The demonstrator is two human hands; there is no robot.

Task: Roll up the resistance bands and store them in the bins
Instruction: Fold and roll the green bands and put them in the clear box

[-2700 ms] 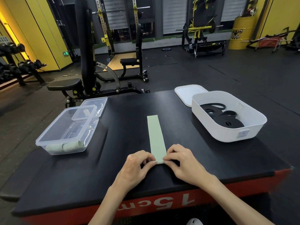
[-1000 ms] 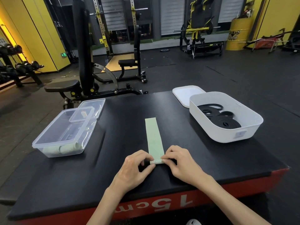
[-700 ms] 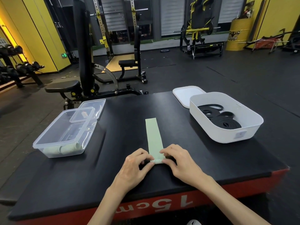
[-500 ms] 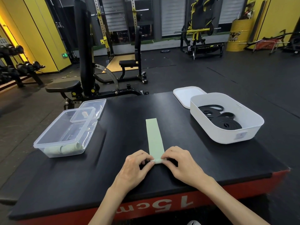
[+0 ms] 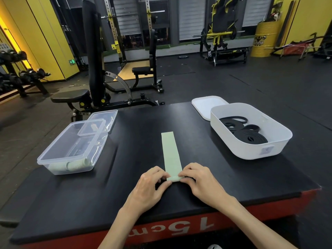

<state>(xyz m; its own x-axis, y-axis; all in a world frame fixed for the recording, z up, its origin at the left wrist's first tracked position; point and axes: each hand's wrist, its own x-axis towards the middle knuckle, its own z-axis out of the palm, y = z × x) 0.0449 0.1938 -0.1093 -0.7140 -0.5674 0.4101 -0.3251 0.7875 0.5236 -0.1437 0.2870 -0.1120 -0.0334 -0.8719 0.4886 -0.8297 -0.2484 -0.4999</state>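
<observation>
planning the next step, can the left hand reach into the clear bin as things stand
Probably yes: the clear bin sits open to the left of the left hand, nothing between them. But that hand pinches the rolled end of the green band.

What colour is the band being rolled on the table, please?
The band is pale green, clearest in the head view.

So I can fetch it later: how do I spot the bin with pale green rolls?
Start at the black-topped platform with the red front. On its left side stands a see-through plastic bin, a clear lid propped on its far rim. Unlike the white bin opposite, holding black bands, it shows pale green rolls through its wall.
</observation>
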